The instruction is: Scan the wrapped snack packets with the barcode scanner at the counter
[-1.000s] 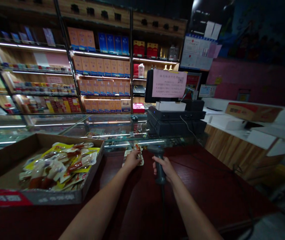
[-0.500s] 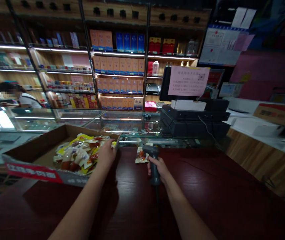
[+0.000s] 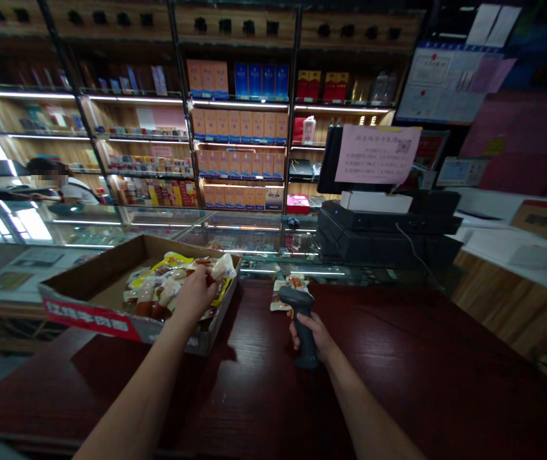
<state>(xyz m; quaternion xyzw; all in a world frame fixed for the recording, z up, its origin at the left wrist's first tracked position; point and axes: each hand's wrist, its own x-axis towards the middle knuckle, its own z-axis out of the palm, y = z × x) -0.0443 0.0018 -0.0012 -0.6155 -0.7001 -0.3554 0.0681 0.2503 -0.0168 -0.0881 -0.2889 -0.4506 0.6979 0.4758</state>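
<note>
Reaching into a shallow cardboard box, my left hand has its fingers closed on a clear-and-white snack packet near the box's right side. Several similar yellow-and-white packets with brown contents lie heaped under and beside that hand. My right hand is wrapped round the handle of a dark grey barcode scanner, held over the counter with its head pointing forward. Just beyond the scanner head, snack packets lie on the dark red counter, partly hidden by the scanner.
A glass display case borders the counter's far side. A monitor with a pink paper sign stands on black equipment at the right. Shelves of boxed goods line the back. A person is at far left.
My left hand has moved from the box's right rim in over the packets and closed on one. The right hand still holds the scanner. The whole view has shifted slightly.
</note>
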